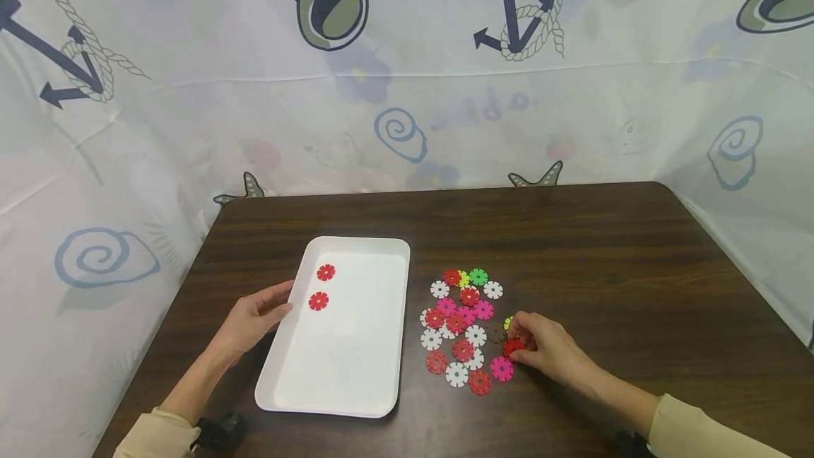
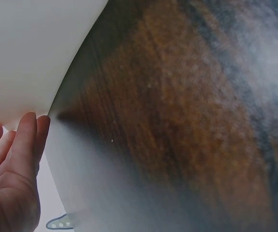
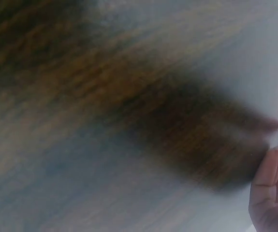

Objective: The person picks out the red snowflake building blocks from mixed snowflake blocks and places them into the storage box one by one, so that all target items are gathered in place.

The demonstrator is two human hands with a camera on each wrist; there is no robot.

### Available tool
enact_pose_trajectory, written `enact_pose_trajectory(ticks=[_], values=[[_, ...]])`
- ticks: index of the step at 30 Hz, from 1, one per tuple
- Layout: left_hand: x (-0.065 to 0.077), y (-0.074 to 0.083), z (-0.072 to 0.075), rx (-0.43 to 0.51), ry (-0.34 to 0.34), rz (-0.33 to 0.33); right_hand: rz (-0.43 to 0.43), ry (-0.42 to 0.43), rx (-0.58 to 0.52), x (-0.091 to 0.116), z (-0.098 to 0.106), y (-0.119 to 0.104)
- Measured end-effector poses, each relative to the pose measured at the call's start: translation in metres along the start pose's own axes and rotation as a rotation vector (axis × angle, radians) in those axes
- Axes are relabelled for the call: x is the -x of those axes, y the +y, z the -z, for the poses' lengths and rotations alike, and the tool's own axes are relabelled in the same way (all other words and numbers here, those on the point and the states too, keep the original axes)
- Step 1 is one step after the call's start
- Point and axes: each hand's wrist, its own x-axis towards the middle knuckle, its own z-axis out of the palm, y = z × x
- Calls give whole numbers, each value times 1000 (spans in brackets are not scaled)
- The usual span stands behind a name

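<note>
In the head view, a shallow white tray [image 1: 337,373] lies left of centre with a red snowflake disc [image 1: 326,272] and a second red disc [image 1: 319,300] in its upper left. My left hand [image 1: 257,316] touches the tray's left rim, its fingers extended, as the left wrist view also shows. A loose cluster of notched plastic discs, such as a white disc [image 1: 456,374], lies right of the tray. At that cluster's right edge my right hand [image 1: 550,348] pinches a red disc [image 1: 512,348] between thumb and fingers. A yellow-green disc [image 1: 508,324] is partly hidden behind those fingers.
Pink, white, red, yellow and green discs, including a green one [image 1: 478,276], partly overlap on the dark wooden table [image 1: 604,253]. A brown disc [image 1: 495,334] blends into the tabletop. A printed white curtain [image 1: 445,126] hangs behind the table's far edge.
</note>
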Motion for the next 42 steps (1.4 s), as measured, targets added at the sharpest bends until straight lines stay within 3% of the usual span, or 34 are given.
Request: enact_pose_trajectory(ticks=[7,12,22,27,33,42], values=[[0,-2,1,-5,4,2,22,0,-23,-2,1,-2],[0,-2,0,-6,5,0,8,-12,-111,-8,3,-8],[1,-1,-1,-7,11,4,34,-37,-253,-34,2,-41],[0,-3,-1,-20,16,11,81,-34,-295,-52,-8,-63],[0,-2,0,-17,13,5,51,-103,-402,-74,-28,-93],[0,-1,0,2,12,-10,26,-196,-431,-112,-63,-137]])
